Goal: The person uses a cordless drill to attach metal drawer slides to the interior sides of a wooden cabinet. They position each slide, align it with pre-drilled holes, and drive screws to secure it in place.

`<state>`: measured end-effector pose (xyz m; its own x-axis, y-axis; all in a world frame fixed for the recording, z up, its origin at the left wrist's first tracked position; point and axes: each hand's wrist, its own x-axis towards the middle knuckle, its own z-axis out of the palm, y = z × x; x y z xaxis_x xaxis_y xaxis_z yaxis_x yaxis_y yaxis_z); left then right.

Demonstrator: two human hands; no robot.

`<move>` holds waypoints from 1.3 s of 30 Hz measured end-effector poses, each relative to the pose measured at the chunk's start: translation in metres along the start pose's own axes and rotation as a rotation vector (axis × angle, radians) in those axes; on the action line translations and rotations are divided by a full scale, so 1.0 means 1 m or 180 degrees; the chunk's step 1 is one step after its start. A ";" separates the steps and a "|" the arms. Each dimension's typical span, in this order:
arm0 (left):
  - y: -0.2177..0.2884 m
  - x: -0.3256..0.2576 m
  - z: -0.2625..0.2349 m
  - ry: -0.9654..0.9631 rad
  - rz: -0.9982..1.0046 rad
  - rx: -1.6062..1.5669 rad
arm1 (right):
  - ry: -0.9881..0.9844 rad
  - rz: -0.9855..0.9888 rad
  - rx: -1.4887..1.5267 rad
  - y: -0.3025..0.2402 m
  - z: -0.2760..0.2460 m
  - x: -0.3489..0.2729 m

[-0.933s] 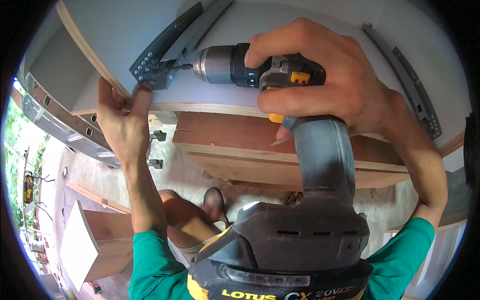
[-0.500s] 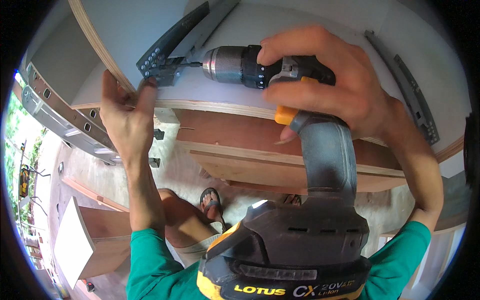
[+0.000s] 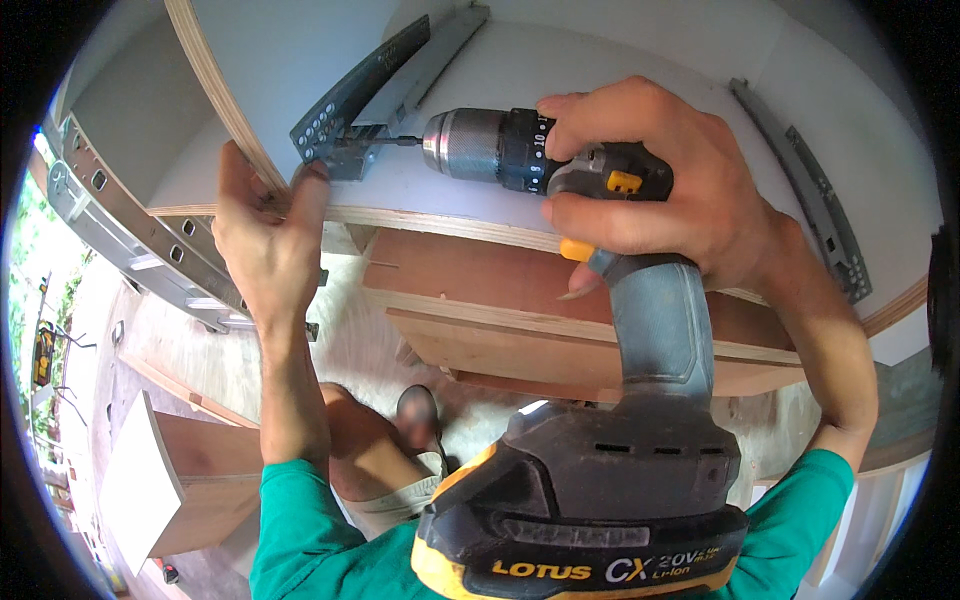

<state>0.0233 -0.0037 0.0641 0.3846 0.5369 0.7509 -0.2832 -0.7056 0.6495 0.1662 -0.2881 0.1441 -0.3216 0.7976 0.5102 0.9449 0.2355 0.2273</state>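
Note:
My right hand (image 3: pixel 665 185) grips a black and yellow cordless drill (image 3: pixel 620 330) with a large battery at its base. Its bit points left into a grey metal drawer slide (image 3: pixel 375 85) that lies on the white panel (image 3: pixel 560 80) of a plywood cabinet. My left hand (image 3: pixel 262 235) clasps the plywood front edge beside the slide's near end, fingertips touching the slide bracket. A second grey slide (image 3: pixel 805 195) is fixed along the panel's right side.
Another metal slide rail (image 3: pixel 130 235) runs along a panel at the left. Brown plywood boards (image 3: pixel 500 320) lie below the white panel. A loose white-faced board (image 3: pixel 160 480) rests on the floor lower left. My knee and foot (image 3: pixel 415 410) are below.
The drill and my right hand have shifted right and down in view, with the bit staying at the slide's near end. My left hand keeps its hold on the plywood edge.

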 end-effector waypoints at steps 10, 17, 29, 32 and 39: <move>0.000 -0.002 0.001 0.0059 0.0016 0.0218 | 0.0552 0.0062 0.0068 0.003 0.008 -0.006; 0.001 0.000 -0.001 0.0137 0.0079 0.0333 | 0.0505 -0.0169 0.0065 0.004 0.002 -0.009; 0.004 0.000 -0.001 0.0187 0.0036 0.0444 | 0.0346 0.0064 -0.0005 -0.003 0.000 0.000; 0.005 -0.001 -0.004 -0.0047 -0.0070 0.0712 | 0.0144 0.0215 -0.0058 -0.002 -0.002 -0.003; 0.001 0.000 0.001 0.0206 0.0088 0.0426 | -0.0029 0.0373 -0.0105 -0.006 -0.002 -0.002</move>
<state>0.0237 -0.0044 0.0646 0.3195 0.5421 0.7772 -0.1715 -0.7735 0.6101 0.1615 -0.2924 0.1430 -0.2085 0.8236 0.5274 0.9734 0.1222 0.1939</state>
